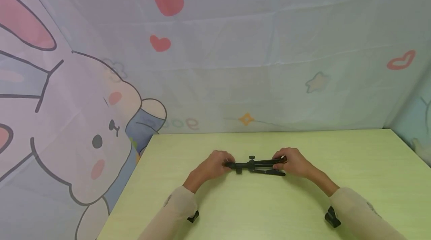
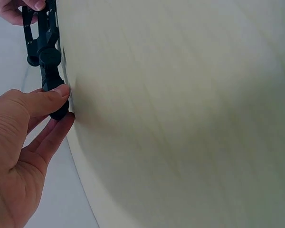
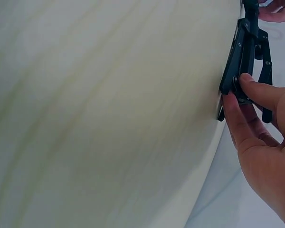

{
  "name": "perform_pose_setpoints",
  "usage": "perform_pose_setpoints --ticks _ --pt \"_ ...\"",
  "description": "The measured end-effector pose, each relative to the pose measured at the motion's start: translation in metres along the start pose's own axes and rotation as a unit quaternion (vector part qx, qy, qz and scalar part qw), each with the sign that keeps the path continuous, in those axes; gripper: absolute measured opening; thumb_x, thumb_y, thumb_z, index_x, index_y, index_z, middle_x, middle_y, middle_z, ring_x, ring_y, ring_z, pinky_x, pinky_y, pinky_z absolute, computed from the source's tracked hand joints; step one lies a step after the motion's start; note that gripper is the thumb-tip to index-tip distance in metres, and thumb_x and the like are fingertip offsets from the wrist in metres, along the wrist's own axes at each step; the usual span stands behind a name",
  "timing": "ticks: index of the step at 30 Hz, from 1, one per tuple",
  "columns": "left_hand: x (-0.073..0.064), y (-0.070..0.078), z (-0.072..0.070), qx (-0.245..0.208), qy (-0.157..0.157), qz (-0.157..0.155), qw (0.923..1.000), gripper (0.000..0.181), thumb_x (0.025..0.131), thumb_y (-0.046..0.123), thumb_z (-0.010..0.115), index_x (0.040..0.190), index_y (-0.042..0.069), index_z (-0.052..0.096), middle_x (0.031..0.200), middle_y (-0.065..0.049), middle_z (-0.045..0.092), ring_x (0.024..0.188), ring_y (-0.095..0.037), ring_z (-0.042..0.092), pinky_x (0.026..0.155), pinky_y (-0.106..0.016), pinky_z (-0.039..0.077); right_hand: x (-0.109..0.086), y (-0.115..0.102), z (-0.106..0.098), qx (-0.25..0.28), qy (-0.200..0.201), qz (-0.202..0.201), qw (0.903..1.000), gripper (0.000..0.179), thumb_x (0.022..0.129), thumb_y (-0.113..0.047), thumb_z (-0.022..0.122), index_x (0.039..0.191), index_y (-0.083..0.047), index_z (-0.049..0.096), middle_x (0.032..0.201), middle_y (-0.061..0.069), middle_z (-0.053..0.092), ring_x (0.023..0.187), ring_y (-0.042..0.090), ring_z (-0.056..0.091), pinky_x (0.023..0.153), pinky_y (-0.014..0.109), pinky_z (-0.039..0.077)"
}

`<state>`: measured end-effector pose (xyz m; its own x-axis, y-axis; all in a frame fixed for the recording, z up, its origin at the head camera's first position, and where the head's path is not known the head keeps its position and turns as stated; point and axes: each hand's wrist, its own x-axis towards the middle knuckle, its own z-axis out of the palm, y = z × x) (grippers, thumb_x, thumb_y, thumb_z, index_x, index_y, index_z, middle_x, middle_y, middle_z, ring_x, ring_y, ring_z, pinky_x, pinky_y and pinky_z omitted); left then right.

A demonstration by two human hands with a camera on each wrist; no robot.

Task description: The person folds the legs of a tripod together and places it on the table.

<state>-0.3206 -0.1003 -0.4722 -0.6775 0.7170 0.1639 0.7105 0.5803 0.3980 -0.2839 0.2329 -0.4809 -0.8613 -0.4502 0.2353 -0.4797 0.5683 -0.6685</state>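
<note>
A small black tripod (image 1: 250, 165) lies sideways between the two hands, low over the table, its legs spread a little toward the right. My left hand (image 1: 219, 163) pinches its head end between thumb and fingers; in the left wrist view the thumb lies across the dark tip of the tripod (image 2: 50, 57). At the leg end, my right hand (image 1: 292, 161) grips the legs with thumb and fingertips. The right wrist view shows the hinged legs (image 3: 247, 52) close up, with the right hand's thumb pressed on them. Round knobs stick out from the tripod's middle.
The pale yellow-green table (image 1: 262, 210) reaches back to a cloth backdrop (image 1: 229, 94) printed with a rabbit, hearts and stars. Black wrist devices (image 1: 332, 217) sit under both sleeves.
</note>
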Motion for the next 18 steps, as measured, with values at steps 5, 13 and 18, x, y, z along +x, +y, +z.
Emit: perform_pose_setpoints --ticks 5,13,18 --pt "-0.0010 0.0014 0.0010 0.007 0.007 0.008 0.9999 0.019 0.088 -0.004 0.080 0.104 0.004 0.077 0.100 -0.008 0.074 0.093 -0.023 0.072 0.083 -0.031 0.061 -0.0017 0.0000 0.0006 0.001 0.000 0.006 1.0000 0.019 0.089 -0.006 0.082 0.105 0.001 0.076 0.096 0.005 0.068 0.084 0.021 0.071 0.068 0.028 0.060" --pt "-0.0013 0.0012 0.0018 0.025 0.017 0.025 0.9992 0.016 0.088 -0.001 0.081 0.102 0.004 0.076 0.096 -0.006 0.074 0.091 -0.021 0.069 0.083 -0.032 0.059 -0.0024 0.0011 0.0009 -0.008 0.005 0.003 1.0000 0.019 0.089 -0.007 0.082 0.105 0.001 0.076 0.097 0.005 0.068 0.086 0.024 0.072 0.071 0.027 0.061" --pt "-0.0018 -0.0001 0.0023 0.029 0.014 0.031 0.9990 0.016 0.088 -0.002 0.079 0.103 0.004 0.076 0.096 -0.006 0.074 0.091 -0.020 0.068 0.084 -0.033 0.059 -0.0027 -0.0001 -0.0001 -0.008 0.004 0.001 1.0000 0.020 0.089 -0.007 0.082 0.106 0.001 0.075 0.098 0.007 0.069 0.086 0.025 0.073 0.070 0.027 0.061"
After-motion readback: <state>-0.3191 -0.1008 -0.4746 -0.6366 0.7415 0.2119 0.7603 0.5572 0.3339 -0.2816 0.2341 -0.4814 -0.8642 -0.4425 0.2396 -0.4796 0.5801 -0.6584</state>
